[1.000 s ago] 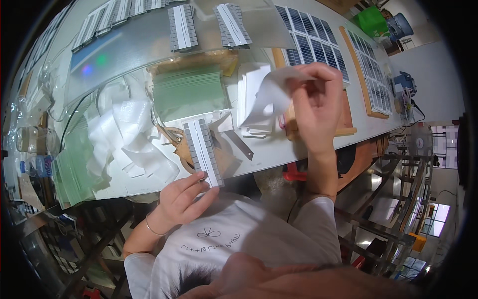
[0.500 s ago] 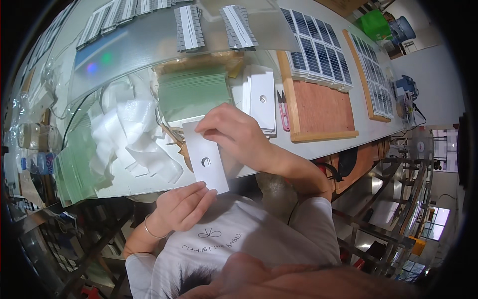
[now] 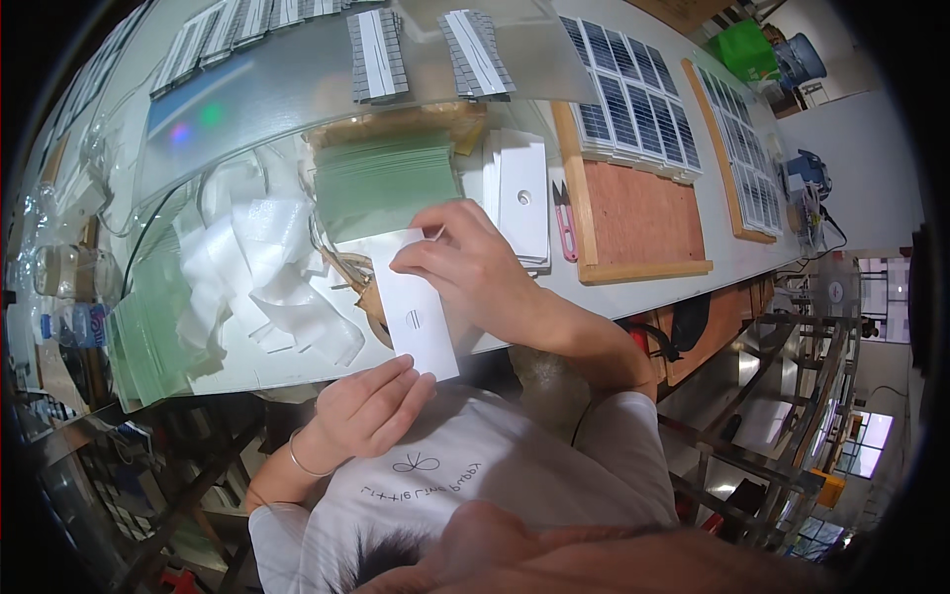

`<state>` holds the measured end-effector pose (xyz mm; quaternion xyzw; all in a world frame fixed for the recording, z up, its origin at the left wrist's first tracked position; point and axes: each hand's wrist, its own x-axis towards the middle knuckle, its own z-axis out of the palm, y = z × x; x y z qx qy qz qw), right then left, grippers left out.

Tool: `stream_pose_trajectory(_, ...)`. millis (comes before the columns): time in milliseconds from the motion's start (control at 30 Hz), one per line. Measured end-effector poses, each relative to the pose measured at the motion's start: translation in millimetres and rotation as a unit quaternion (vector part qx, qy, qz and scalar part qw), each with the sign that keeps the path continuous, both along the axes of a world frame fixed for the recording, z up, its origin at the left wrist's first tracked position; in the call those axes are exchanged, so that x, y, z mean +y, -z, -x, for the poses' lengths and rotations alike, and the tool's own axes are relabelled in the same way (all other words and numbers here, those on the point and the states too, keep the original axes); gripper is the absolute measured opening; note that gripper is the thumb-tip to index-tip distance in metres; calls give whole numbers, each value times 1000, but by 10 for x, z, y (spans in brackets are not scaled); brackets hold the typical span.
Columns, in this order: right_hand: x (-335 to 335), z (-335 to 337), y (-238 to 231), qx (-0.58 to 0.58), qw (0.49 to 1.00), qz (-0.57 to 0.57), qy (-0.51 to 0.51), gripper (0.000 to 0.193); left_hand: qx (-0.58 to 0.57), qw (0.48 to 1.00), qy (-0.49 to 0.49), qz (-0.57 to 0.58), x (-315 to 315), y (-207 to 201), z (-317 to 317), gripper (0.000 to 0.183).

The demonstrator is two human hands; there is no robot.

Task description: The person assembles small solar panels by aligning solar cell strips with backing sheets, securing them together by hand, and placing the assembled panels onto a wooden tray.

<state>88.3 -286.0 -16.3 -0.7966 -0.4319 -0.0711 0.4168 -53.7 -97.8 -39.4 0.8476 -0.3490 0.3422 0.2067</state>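
Observation:
A white rectangular panel (image 3: 404, 287) is held slanting over the table's front edge. In the lower part of it sits a small round opening, now pale with thin dark lines in it. My left hand (image 3: 366, 404) pinches the panel's near end between thumb and fingers. My right hand (image 3: 480, 272) is at its far end, fingers closed on the upper right edge; my fingertips partly cover that corner. Just beyond lies a stack of greenish clear sheets (image 3: 384, 185). To the right of my right hand is a pile of similar white panels (image 3: 522, 188), the top one with a round hole.
Pink-handled thread snips (image 3: 565, 233) lie beside a wooden tray (image 3: 643, 213) carrying small solar panels (image 3: 633, 84). White film strips (image 3: 257, 247) are heaped at the left. A raised translucent board (image 3: 287, 104) bearing grey-and-white strips (image 3: 378, 59) overhangs the table's far side.
My right hand has shifted slightly, its fingers now round the panel's far right corner. The panel's opening, dark with a pale crescent before, now looks white with thin lines.

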Motion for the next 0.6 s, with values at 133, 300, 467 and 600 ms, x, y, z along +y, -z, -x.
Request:
stream_pose_trajectory(133, -36, -26, 7, 121, 992, 12, -31, 29, -9, 1000, 0, -12, 27, 31, 16, 22)
stream_pose_trajectory(300, -240, -85, -424, 72, 995, -8, -62, 34, 164, 977, 95, 94, 318, -330, 197, 18)
stream_pose_trajectory(467, -224, 34, -484, 139, 989, -49, -20, 34, 348, 760, -93, 540, 395, -238, 19, 11)
stream_pose_trajectory(600, -158, 82, -410, 218, 974, -58, -1, 35, 403, 659, -81, 630, 436, -255, -102, 10)
